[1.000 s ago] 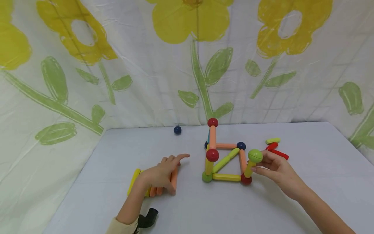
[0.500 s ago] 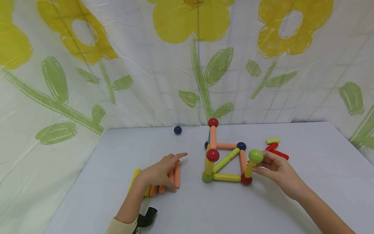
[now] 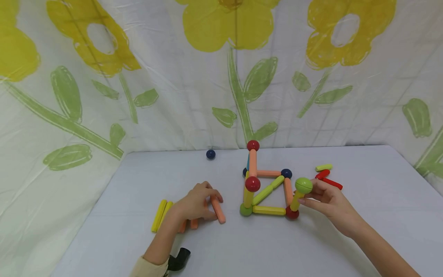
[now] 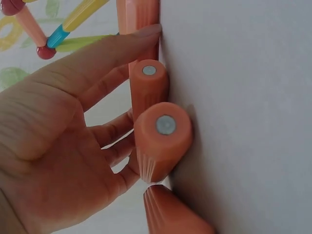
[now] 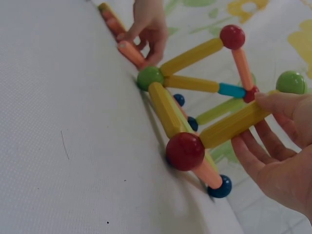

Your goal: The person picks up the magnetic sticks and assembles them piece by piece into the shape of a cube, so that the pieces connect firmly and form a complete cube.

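My left hand [image 3: 198,202] pinches an orange magnetic stick [image 3: 218,209] between thumb and fingers, low over the table. In the left wrist view, other orange sticks [image 4: 164,141] lie beneath the palm, grey magnets in their ends. My right hand [image 3: 332,204] holds an upright yellow magnetic stick [image 5: 236,123] between thumb and fingers. A green ball [image 3: 303,185] tops that stick and a red ball [image 3: 292,212] sits at its foot. These join a frame of sticks and balls, with a yellow stick [image 3: 268,210] along the front and a raised orange stick [image 3: 253,163] between two red balls.
Two yellow sticks [image 3: 159,215] lie left of my left hand. A loose dark blue ball [image 3: 210,154] sits near the table's back edge. Short red sticks [image 3: 332,184] and a yellow-green one [image 3: 323,167] lie at the right. A flowered cloth [image 3: 173,96] hangs behind.
My left hand's index finger has curled down over the outermost orange stick, which has shifted right, away from the others, and turned. My right hand stays on the yellow stick.
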`<state>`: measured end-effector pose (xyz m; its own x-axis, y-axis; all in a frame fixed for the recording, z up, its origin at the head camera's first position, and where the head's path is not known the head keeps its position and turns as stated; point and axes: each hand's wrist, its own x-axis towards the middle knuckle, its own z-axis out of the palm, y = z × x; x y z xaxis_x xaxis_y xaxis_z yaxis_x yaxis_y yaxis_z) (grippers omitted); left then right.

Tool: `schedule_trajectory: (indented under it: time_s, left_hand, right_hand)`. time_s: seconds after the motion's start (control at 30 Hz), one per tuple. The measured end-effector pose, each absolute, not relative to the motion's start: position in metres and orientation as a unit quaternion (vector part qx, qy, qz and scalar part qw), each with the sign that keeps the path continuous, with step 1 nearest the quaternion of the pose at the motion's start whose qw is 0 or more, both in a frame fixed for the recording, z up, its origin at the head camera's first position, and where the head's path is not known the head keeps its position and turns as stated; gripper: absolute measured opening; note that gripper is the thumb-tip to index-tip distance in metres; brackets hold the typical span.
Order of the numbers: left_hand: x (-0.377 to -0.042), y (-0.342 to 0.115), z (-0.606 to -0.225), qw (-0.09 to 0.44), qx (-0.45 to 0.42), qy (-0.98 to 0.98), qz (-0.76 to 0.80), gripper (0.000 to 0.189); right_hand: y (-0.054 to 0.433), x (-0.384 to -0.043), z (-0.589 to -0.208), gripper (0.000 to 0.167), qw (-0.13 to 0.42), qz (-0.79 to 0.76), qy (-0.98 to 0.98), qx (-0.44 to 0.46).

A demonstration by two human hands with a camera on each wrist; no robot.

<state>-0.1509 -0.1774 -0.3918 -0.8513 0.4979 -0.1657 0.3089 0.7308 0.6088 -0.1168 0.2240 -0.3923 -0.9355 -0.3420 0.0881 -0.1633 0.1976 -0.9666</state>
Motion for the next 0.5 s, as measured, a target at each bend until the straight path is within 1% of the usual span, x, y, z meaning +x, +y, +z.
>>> schedule_trajectory:
  time_s: [0.1,0.17,0.3,0.5]
  left_hand:
    - [-0.1503,-0.175,-0.3927,0.152,0.205,0.919,0.299,0.024]
    - [-0.1501,-0.1742,-0.3932,0.141,0.202,0.922,0.3,0.02]
    - [-0.1505,-0.174,-0.3944,0.12,0.209,0.923,0.3,0.018]
    - [-0.1543,-0.175,-0.3971,0.118,0.205,0.922,0.308,0.018]
  right_hand:
    - [0.2241,-0.1168,-0.392,0.032,0.074,-0.611,0.771,-0.163]
    - [0.2242,-0.1167,-0.3919,0.032,0.074,-0.61,0.772,-0.162]
    - [0.2243,-0.1166,-0.3921,0.031,0.074,-0.612,0.771,-0.16]
    - [0.2242,-0.1166,-0.3924,0.031,0.073,-0.612,0.771,-0.163]
